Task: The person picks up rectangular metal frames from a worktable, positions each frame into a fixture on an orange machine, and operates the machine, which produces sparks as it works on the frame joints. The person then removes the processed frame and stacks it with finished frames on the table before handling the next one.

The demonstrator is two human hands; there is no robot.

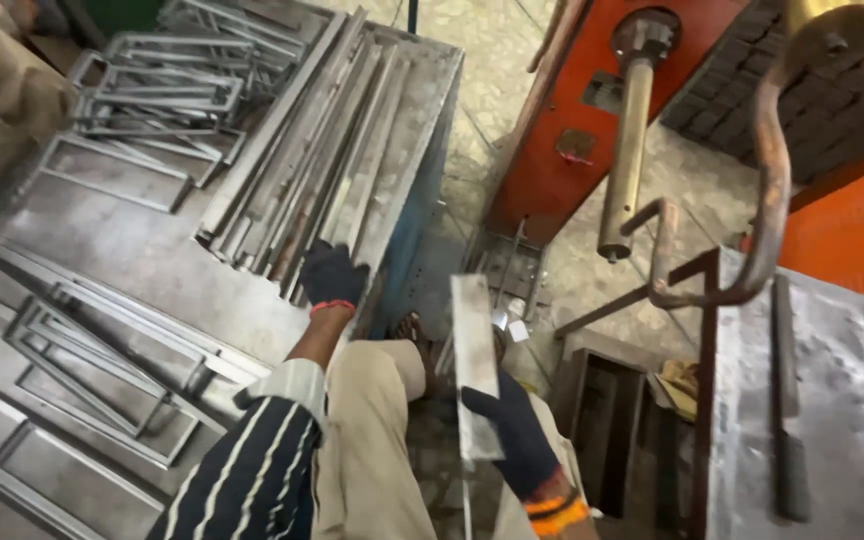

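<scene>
At the centre, the right hand (512,430) grips a metal strip (475,365) firmly; the left hand (330,275) rests, fingers curled, on the stacked strips (322,160).

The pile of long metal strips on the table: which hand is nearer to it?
Left. The left hand rests on the pile of metal strips at its near end; the right hand is apart, holding a flat metal strip.

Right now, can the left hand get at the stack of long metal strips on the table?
Probably yes. The gloved left hand already rests at the near end of the stack of metal strips, with nothing between them. The right hand is occupied, holding a flat metal strip.
</scene>
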